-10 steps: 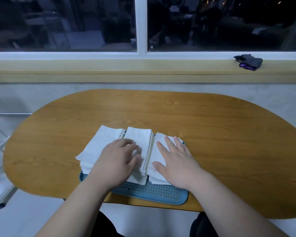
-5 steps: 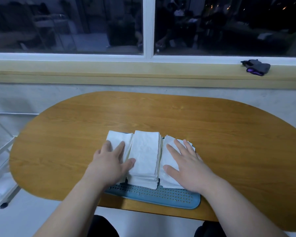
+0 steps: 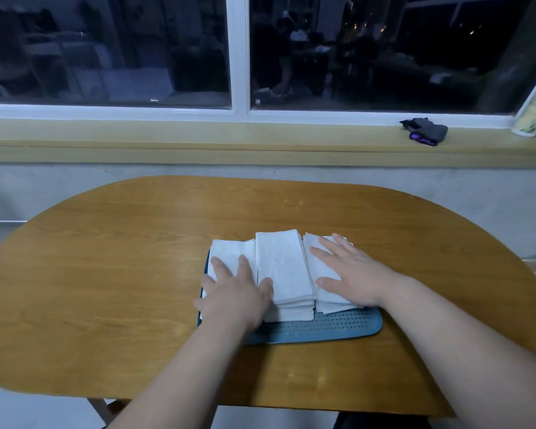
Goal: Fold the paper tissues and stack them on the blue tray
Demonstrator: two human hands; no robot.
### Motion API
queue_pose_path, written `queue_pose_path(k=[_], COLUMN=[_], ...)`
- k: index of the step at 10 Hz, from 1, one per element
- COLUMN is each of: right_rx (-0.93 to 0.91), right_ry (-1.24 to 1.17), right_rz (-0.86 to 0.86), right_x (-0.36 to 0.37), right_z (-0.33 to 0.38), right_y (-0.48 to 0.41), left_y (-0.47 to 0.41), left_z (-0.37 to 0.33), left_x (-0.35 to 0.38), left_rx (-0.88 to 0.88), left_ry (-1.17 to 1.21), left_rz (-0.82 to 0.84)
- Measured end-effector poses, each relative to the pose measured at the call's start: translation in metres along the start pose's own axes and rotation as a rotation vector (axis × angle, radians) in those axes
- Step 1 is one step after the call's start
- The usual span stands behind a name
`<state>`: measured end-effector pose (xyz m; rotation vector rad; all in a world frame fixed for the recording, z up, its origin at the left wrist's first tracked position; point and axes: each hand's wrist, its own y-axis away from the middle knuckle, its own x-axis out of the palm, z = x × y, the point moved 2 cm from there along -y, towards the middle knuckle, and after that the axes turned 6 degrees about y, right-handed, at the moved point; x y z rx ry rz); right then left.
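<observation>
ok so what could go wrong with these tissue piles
The middle pile is tallest and its lower sheets jut out at the near end; the left hand touching its side could skew it. The left pile sits at the left edge of the tray and might slide onto the table.

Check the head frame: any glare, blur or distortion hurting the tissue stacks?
Head view: dim, bluish light; white folded tissue stacks look sharp. Wide-angle tilts the dark upright at far right. Window glass shows faint reflections; no glare on the blue perforated tray.
</observation>
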<state>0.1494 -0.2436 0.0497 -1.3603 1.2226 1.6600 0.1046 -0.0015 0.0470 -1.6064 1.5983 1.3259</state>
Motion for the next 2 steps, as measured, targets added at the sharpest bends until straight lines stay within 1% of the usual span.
queue_pose_path(k=[1, 2], right_rx=[-0.024, -0.008], right_ry=[0.011, -0.01], right_rz=[-0.049, -0.164], right_x=[-0.007, -0.013], right_z=[-0.009, -0.011], right_y=[0.005, 0.02], left_y=[-0.004, -0.002], left_z=[-0.002, -0.001], left_x=[-0.003, -0.016], left_rx=[0.012, 0.046], left_ry=[0.023, 0.048], left_rz=[-0.004, -0.042])
